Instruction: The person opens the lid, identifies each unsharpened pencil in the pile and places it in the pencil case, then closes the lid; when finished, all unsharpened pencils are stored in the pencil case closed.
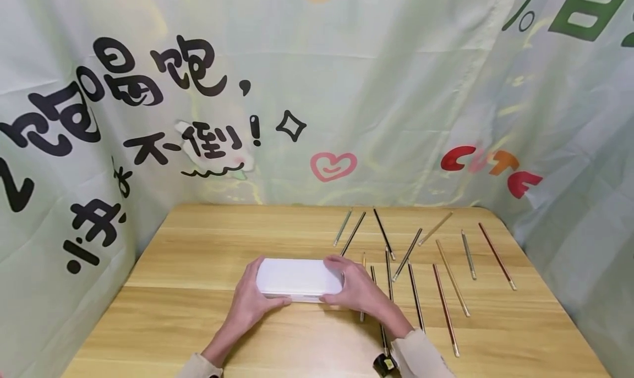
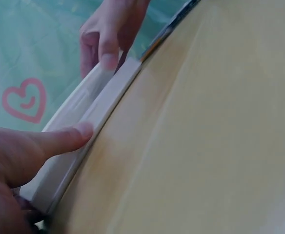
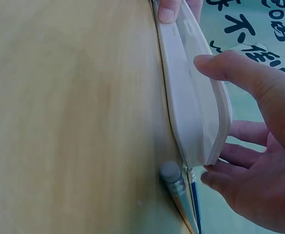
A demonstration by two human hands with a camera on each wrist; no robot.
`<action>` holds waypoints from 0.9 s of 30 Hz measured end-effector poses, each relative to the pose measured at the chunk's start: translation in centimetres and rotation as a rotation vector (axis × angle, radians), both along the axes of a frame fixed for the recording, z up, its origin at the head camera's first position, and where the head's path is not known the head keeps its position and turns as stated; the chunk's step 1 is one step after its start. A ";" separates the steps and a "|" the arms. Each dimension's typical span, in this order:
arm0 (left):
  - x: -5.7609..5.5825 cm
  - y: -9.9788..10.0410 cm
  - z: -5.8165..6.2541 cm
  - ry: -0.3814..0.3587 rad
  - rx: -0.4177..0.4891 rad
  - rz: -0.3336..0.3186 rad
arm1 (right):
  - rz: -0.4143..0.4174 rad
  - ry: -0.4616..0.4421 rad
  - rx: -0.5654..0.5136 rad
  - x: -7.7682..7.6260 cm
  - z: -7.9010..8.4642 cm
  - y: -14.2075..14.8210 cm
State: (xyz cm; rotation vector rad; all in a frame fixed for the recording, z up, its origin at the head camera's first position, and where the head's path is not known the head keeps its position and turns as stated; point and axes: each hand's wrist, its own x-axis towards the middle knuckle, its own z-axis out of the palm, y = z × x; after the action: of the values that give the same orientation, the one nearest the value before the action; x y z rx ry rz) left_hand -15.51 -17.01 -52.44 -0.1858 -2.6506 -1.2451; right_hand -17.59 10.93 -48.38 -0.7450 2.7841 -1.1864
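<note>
Pale-green cloth (image 1: 406, 92) is hanging behind the wood worktop (image 1: 198, 251). White case (image 1: 299, 281) is lying about mid-worktop, left of the pencils (image 1: 446, 312), long side facing the person, one hand at each end. Its lid (image 1: 297, 270) seems to be standing slightly ajar on the near side: both wrist views are showing a recess between lid rim and front wall. Whether it is opening or closing, cannot tell.

Left hand (image 1: 250, 298) is gripping the left end, thumb reaching along the front, fingers wrapping the far corner. Right hand (image 1: 359, 284) is doing likewise at the right end: thumb at the near edge, fingers bending behind and spreading a little apart. Each is pinching the case between thumb and fingers.

Judgement on handling: this two-ended hold is suiting a long, shallow case. Best to be keeping the base flat and letting both thumbs work the lid edge together, with equal force; favouring one corner could be twisting the lid. Thumb tips should be staying clear of the seam, or skin may be getting nipped.

Pencils are lying scattered to the right, some under or beside the right forearm; low wrist swings could be rolling them. One eraser end (image 3: 171, 171) is sitting just beside the case's right end, so drifting that way would probably be nudging it.
</note>
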 end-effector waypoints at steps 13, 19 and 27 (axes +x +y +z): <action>-1.7 -5.2 0.8 -0.122 0.046 -0.304 | 0.076 -0.175 -0.243 -0.9 -0.1 2.6; -2.0 -5.5 0.5 -0.088 0.041 -0.243 | -0.071 -0.103 -0.382 -1.5 -0.1 2.3; -2.1 -5.5 0.2 -0.079 0.095 -0.226 | -0.209 0.099 -0.417 -2.7 -0.2 1.4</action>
State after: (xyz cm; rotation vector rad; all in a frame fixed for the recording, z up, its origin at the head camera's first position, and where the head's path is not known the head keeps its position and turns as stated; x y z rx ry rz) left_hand -17.61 -22.53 -52.24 -0.4405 -2.6879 -1.4719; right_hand -20.28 12.28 -48.57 -0.5485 2.7764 -1.8540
